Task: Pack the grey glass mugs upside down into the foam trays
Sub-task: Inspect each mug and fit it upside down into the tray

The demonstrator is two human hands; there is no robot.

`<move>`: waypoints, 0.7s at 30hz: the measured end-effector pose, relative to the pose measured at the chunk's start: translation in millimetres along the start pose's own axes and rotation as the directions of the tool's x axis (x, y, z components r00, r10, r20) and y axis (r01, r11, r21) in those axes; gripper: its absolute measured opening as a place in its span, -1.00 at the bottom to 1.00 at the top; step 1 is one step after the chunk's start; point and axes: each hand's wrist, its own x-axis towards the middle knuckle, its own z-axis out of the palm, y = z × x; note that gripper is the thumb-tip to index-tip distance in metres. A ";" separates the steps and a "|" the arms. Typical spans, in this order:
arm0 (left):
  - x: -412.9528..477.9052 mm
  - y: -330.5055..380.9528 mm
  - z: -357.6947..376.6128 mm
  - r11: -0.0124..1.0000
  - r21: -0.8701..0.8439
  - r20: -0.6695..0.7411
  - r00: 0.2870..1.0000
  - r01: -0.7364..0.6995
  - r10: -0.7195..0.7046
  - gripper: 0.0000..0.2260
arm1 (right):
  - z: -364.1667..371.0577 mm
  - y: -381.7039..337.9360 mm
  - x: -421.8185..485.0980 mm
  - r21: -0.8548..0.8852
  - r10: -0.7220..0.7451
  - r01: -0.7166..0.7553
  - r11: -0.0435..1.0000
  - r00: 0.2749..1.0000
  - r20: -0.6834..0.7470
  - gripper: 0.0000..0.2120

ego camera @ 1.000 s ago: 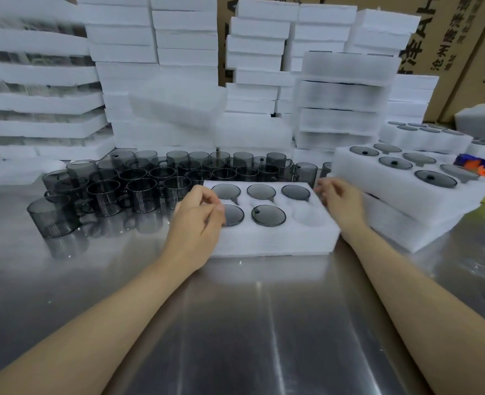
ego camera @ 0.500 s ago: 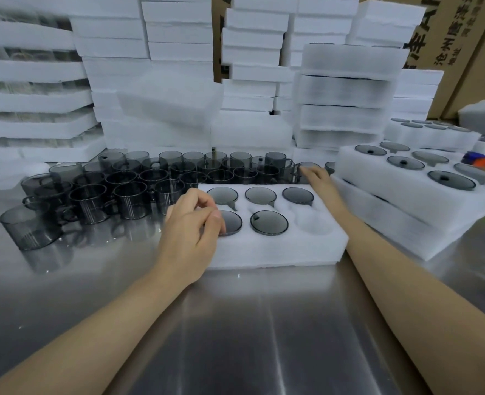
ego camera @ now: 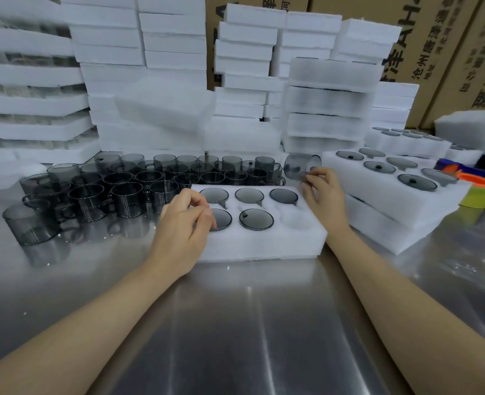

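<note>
- Nearest me, the steel table [ego camera: 235, 323] carries the foam tray [ego camera: 264, 243], set square between the two forearms. Five packed mugs [ego camera: 256, 219] sit base-up in it, and the near right pocket [ego camera: 297, 221] is the one hole not filled.
- The left hand [ego camera: 183, 223] rests on the tray's left end. Its fingers are loosely curled with the thumb close to the fingertips, and I see nothing held in them. It would do well to bear down there, so the light foam does not skate when the glass goes in.
- The right hand [ego camera: 322, 195] is just past the tray's far right corner. Fingers and thumb are pinched on a grey mug [ego camera: 301, 165], which is lifted off the table and tipped on its side. I cannot tell whether the grip is on the handle or the rim.
- As I judge it, the turn should be finished in the air, mouth down. Then bring the mug over the empty pocket, line the handle up with the foam's notch, and lower it straight without dropping it against its neighbours.
- Behind, the loose mugs [ego camera: 138, 181] stand crowded and upright. A filled tray [ego camera: 392, 192] lies to the right, with foam stacks [ego camera: 173, 52] at the back.
</note>
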 end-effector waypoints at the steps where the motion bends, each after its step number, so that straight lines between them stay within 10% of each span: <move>1: -0.3 0.6 -0.9 1.000 -0.002 0.010 1.000 0.001 -0.001 -0.68 | -5.7 -4.6 -4.2 -0.014 -0.021 0.020 1.000 0.999 -0.047 -0.89; 14: -3.4 3.3 -5.8 1.000 -0.016 0.060 0.998 0.020 -0.019 -0.67 | -43.5 -53.2 -13.6 0.065 -0.153 0.152 0.986 0.988 0.021 -0.86; 21: -2.3 1.5 -5.7 1.000 -0.009 0.069 0.997 0.018 -0.017 -0.66 | -39.6 -65.1 -14.8 0.081 -0.309 0.309 0.948 0.951 -0.017 -0.38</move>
